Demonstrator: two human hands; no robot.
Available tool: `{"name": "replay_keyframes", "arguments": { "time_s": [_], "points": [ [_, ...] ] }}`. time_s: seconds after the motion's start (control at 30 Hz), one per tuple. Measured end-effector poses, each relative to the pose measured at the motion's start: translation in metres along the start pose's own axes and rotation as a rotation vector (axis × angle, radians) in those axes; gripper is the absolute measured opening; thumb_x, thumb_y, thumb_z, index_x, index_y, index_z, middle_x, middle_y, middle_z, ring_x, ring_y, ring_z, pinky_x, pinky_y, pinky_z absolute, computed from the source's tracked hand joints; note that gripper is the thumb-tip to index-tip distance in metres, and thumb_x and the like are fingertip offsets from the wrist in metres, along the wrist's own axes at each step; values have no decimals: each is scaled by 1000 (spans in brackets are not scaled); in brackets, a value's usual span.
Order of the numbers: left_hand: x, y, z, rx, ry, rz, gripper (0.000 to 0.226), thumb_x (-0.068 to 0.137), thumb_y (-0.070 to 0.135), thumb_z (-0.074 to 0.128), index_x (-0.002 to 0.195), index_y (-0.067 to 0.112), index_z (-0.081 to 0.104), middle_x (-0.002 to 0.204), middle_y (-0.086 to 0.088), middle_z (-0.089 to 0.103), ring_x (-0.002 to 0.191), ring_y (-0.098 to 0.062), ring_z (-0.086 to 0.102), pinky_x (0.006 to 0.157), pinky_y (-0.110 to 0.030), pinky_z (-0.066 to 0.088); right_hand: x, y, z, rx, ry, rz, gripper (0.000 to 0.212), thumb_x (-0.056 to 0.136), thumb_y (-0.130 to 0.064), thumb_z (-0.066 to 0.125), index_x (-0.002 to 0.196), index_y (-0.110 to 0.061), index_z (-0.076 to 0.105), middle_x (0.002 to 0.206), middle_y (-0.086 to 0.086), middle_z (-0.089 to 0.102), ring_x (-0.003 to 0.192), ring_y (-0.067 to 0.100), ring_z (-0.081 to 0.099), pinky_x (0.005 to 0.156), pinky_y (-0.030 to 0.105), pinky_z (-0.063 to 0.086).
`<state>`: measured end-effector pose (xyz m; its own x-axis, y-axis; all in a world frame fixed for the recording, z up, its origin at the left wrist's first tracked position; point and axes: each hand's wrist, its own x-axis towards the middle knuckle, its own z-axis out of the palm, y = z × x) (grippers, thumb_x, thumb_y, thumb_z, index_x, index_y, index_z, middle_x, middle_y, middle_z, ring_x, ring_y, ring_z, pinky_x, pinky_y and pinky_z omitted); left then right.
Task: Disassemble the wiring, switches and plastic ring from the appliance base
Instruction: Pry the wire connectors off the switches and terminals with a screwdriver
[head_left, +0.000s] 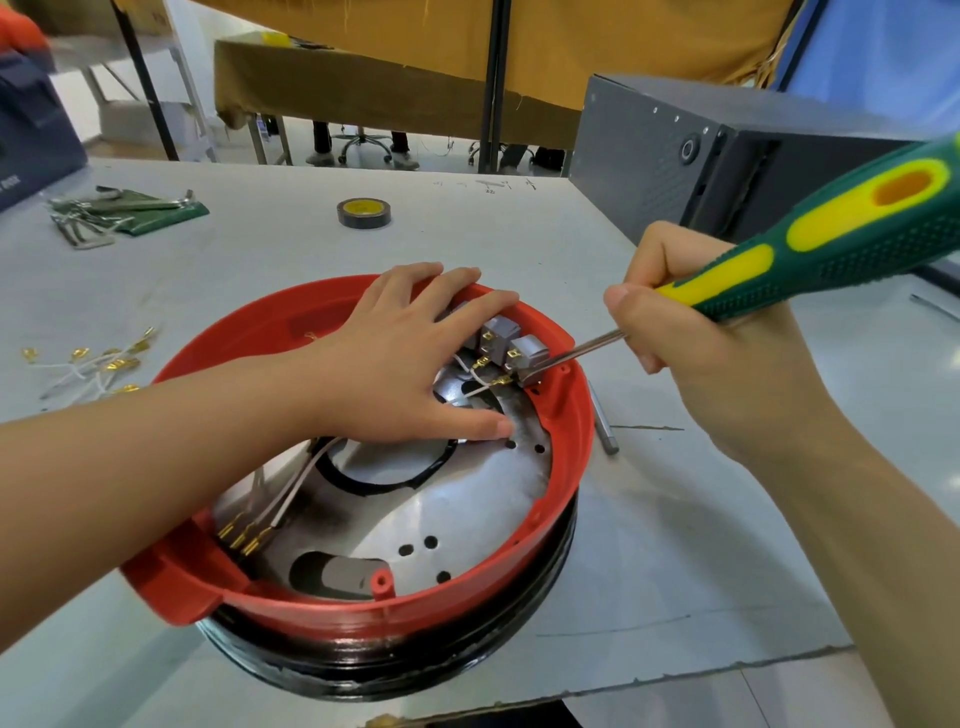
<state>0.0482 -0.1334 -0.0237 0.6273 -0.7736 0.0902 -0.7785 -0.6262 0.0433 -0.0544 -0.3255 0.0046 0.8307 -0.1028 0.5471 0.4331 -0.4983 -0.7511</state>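
Switches, small grey blocks with brass tabs, sit in a row against the far inner wall of the red plastic ring, which rests on a black base near the front edge of the white table. Thin white wires with brass ends run from the switches over the shiny metal plate inside the ring (more wires lie loose at the near-left wall). The left hand lies flat and spread, fingers straight, pressing on the switches and plate. The right hand grips a green and yellow screwdriver, its tip set at the rightmost switch. Beyond, on the table, lie a roll of black tape, a set of hex keys, loose wires with brass ends, and a grey box at the right.
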Motion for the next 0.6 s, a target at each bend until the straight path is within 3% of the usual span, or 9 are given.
{"name": "replay_keyframes", "arguments": {
  "time_s": [0.23, 0.6],
  "points": [
    [0, 0, -1, 2, -10, -3, 100, 63, 90, 32, 146, 46, -3, 157, 10, 0, 143, -22, -1, 115, -46, 8, -1, 6, 0, 86, 68, 55, 25, 75, -16, 54, 57, -11, 37, 52, 11, 34, 51, 18, 33, 51, 27, 28],
    [0, 0, 0, 13, -8, -1, 99, 63, 88, 31, 146, 46, -3, 158, 8, 1, 143, -25, 0, 115, -47, 9, -2, 7, 3, 150, 143, 106, 28, 74, -16, 54, 51, -23, 39, 47, -7, 33, 46, 13, 33, 46, 20, 29]
  ]
}}
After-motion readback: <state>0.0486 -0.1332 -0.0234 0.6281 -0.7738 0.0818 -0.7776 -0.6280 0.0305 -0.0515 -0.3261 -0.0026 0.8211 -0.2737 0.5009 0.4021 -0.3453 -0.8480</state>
